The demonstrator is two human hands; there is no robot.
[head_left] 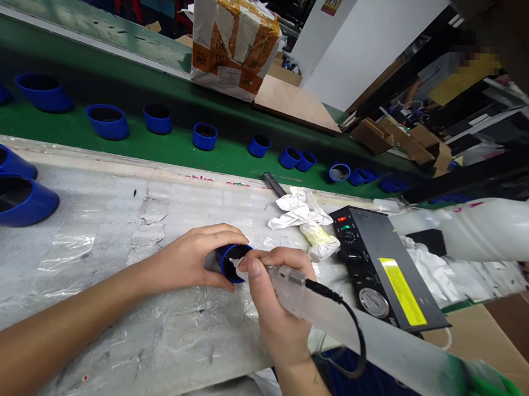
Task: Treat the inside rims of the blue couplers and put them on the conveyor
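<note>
My left hand (194, 256) is wrapped round a small blue rubber sleeve (230, 262) lying on its side on the plastic-covered bench (112, 225), its opening facing right. My right hand (277, 299) grips a translucent dispensing syringe (295, 285) like a pen. The syringe's white tip rests at the rim of the sleeve. A black cable (350, 326) runs from the syringe's back end and loops down over the bench edge.
A black control box (385, 269) with lights, knobs and a gauge sits right of my hands, with crumpled white rags (303, 218) behind it. Several blue sleeves (205, 136) line the green conveyor (160, 151). Larger blue sleeves (11, 199) sit at left. A taped carton (233, 37) stands beyond.
</note>
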